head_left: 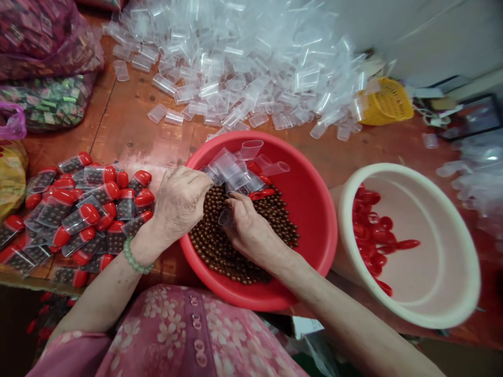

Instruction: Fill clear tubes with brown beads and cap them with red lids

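Observation:
A red basin point(320, 230) holds a mass of small brown balls point(220, 251). On top of the balls lie several clear plastic sleeves point(231, 170) and a few red caps point(261, 193). My right hand point(249, 228) is inside the basin, low over the balls, its fingers closed round a clear plastic sleeve point(225, 217). Over the basin's left side, my left hand point(183, 196) has its fingers curled in a pinch beside the loose sleeves. What its fingertips hold, if anything, is hidden behind them. A green bead bracelet circles the left wrist.
Filled, red-capped packs point(84, 209) lie heaped at left. Behind the basin spreads a big pile of clear sleeves point(243, 68). A cream bucket point(436, 251) with red caps stands at right, a yellow basket point(387, 102) behind it. Bags point(47, 99) fill the back left.

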A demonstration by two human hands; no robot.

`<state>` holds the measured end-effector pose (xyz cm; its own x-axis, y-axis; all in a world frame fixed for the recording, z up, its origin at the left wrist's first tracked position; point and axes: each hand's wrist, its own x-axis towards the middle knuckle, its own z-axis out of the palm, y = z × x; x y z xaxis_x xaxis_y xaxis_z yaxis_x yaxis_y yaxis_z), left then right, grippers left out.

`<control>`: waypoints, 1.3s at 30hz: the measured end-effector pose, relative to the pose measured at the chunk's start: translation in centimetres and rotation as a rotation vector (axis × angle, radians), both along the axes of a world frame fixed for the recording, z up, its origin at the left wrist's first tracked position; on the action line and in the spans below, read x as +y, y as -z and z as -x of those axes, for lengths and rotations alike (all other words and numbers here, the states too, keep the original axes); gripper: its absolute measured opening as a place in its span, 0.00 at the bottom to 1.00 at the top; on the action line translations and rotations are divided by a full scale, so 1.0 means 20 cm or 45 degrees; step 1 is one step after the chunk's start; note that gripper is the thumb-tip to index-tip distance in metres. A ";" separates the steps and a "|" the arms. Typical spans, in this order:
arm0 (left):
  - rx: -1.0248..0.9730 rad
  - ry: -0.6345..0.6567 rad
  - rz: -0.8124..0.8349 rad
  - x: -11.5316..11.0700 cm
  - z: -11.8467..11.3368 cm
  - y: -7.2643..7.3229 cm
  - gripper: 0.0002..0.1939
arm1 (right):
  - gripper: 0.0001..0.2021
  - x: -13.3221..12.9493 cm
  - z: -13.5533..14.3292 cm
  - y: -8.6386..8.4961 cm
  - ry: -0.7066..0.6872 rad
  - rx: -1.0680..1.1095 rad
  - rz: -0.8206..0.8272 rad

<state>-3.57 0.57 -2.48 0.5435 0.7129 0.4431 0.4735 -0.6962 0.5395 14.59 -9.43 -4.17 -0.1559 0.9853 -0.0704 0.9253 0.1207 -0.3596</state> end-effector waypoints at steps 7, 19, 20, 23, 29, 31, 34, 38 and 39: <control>-0.006 -0.001 -0.012 0.00 -0.01 0.00 0.10 | 0.16 0.05 0.01 -0.10 -0.203 -0.520 0.263; 0.051 -0.005 0.007 0.00 0.00 -0.02 0.10 | 0.15 0.14 0.14 -0.06 -0.416 0.055 0.350; 0.047 -0.006 0.005 0.00 0.00 -0.02 0.10 | 0.16 0.14 0.13 -0.06 -0.380 0.209 0.364; 0.017 -0.004 -0.016 0.00 0.00 -0.02 0.10 | 0.18 0.15 0.09 -0.07 -0.268 0.577 0.385; 0.008 0.008 -0.029 -0.01 0.01 -0.05 0.10 | 0.21 0.13 0.02 -0.15 -0.157 0.880 0.318; -0.021 0.051 0.075 -0.04 0.02 -0.10 0.12 | 0.21 0.12 -0.01 -0.17 -0.119 0.939 0.310; -0.072 0.231 0.455 -0.09 0.03 -0.16 0.18 | 0.22 0.10 -0.04 -0.22 -0.062 1.108 0.309; -0.194 0.570 1.042 -0.12 0.00 -0.18 0.31 | 0.24 0.09 -0.08 -0.29 -0.087 1.240 0.267; -0.276 0.625 1.156 -0.13 -0.01 -0.17 0.31 | 0.24 0.08 -0.08 -0.30 -0.104 1.247 0.247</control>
